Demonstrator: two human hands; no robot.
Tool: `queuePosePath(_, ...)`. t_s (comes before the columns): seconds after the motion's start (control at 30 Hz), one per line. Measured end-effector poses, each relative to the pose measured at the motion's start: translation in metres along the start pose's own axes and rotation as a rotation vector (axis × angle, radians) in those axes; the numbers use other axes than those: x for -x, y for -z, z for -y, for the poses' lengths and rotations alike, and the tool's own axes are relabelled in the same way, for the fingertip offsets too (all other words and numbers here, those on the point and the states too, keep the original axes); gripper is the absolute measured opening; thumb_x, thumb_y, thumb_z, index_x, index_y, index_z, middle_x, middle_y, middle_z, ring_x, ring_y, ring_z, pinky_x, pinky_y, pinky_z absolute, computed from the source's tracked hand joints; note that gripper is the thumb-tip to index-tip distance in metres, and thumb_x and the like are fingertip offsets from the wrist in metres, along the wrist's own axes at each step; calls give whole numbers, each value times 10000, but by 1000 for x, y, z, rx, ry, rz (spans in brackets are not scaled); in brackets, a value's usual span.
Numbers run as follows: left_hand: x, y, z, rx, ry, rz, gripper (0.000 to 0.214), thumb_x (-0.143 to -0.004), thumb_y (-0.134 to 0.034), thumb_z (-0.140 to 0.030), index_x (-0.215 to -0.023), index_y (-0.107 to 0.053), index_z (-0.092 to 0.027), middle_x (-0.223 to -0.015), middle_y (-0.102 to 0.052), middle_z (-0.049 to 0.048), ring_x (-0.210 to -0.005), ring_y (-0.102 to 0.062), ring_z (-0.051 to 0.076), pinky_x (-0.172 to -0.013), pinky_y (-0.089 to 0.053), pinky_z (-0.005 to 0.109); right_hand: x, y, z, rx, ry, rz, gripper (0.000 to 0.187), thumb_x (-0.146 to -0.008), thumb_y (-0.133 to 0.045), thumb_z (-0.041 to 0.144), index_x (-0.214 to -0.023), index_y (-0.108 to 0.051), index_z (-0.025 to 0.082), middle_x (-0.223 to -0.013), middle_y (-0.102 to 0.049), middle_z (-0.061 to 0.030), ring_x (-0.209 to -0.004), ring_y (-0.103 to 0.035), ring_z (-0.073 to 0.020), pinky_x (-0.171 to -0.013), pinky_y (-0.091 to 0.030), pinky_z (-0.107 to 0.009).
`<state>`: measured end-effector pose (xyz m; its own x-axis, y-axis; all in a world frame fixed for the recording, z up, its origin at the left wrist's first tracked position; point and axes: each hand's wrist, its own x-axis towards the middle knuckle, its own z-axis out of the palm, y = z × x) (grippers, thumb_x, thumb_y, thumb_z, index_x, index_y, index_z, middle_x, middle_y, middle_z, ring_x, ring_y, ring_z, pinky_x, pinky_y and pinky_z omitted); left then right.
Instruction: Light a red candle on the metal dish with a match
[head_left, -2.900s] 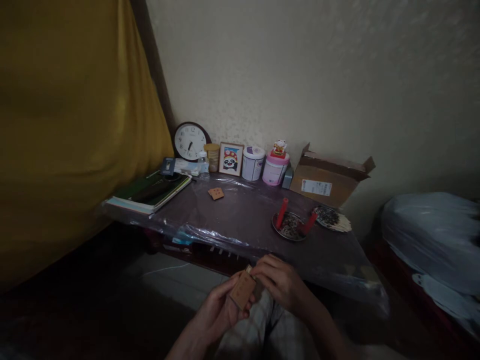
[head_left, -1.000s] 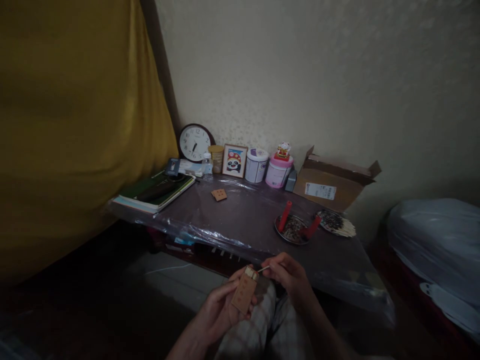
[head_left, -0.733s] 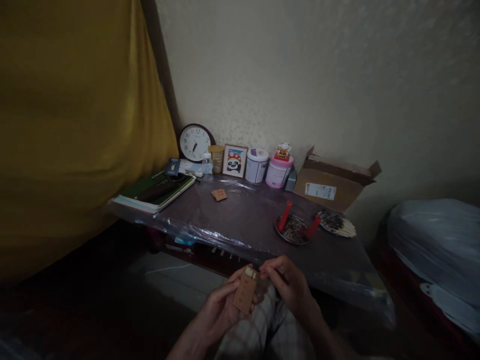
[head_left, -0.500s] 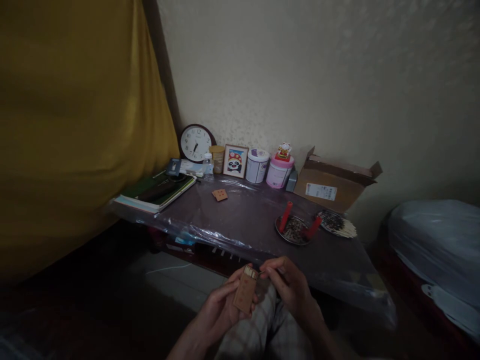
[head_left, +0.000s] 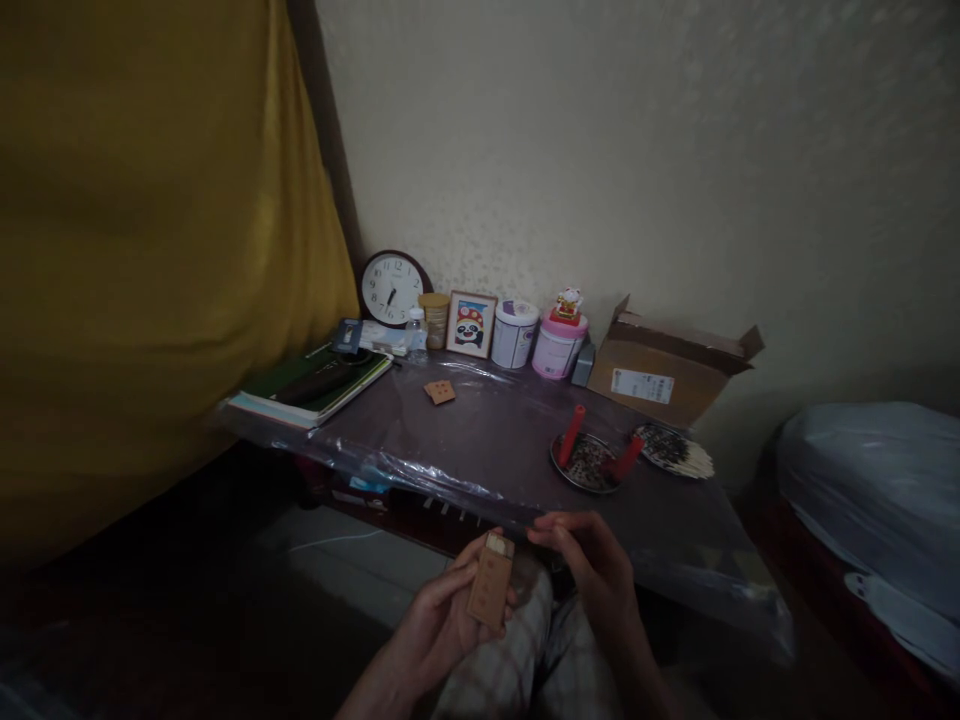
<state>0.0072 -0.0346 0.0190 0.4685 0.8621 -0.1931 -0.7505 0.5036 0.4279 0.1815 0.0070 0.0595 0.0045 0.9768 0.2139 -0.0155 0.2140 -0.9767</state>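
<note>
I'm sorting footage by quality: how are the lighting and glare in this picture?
Head view: dim overall, lower left nearly black; head view: bright glare streaks on the plastic sheet; head view: too dim to tell whether the right hand holds anything.

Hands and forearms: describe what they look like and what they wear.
The left hand and right hand wear no gloves. The left forearm and right forearm show no sleeves. No ring, watch, bracelet or marking shows, though the dim light may hide small details.

This looks like a home: yellow curtain (head_left: pixel 172 220), plastic-covered table (head_left: pixel 495 430), analogue clock (head_left: pixel 392 287), framed panda picture (head_left: pixel 471 325), and a lucky-cat figurine (head_left: pixel 568 304) on a pink tub (head_left: pixel 558 350).
</note>
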Motion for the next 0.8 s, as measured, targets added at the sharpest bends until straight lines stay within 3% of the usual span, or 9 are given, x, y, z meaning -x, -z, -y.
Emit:
queuePosePath(0.13,-2,-1,1,14,-19,7,470,-868,-446,-236,-1334,-395,-214,-842,-689,92,-739,-654,198,-657,-445,301,11,2,1,254,80,73,160,-807,-609,364,-905,-626,239,-983,-683,-59,-952,-652,-234,-903,-497,-382)
queuePosePath(0.27,-3,-6,-1,90,-60,-19,380,-856,-471,-202,-1235,-496,-229,-952,-670,60,-785,-646,180,-711,-447,307,24,-4,0,478,113,143,332,-750,-650,300,-1079,-608,282,-1153,-635,-38,-1088,-586,-252,-971,-466,-393)
queuePosePath(0.5,-5,-16,-4,114,-92,-1,386,-865,-458,-190,-1249,-495,-209,-950,-666,76,-808,-637,179,-720,-441,295,38,-14,-22,454,224,190,604,-744,-676,284,-1302,-443,283,-1341,-503,-54,-1238,-469,-267,-1020,-422,-389)
queuePosePath(0.8,-7,-16,0,112,-117,6,423,-832,-485,-179,-1251,-517,-225,-922,-669,71,-773,-633,179,-739,-445,301,42,-11,-32,448,287,223,628,-778,-659,295,-1338,-375,293,-1381,-445,-66,-1265,-436,-256,-1030,-401,-368)
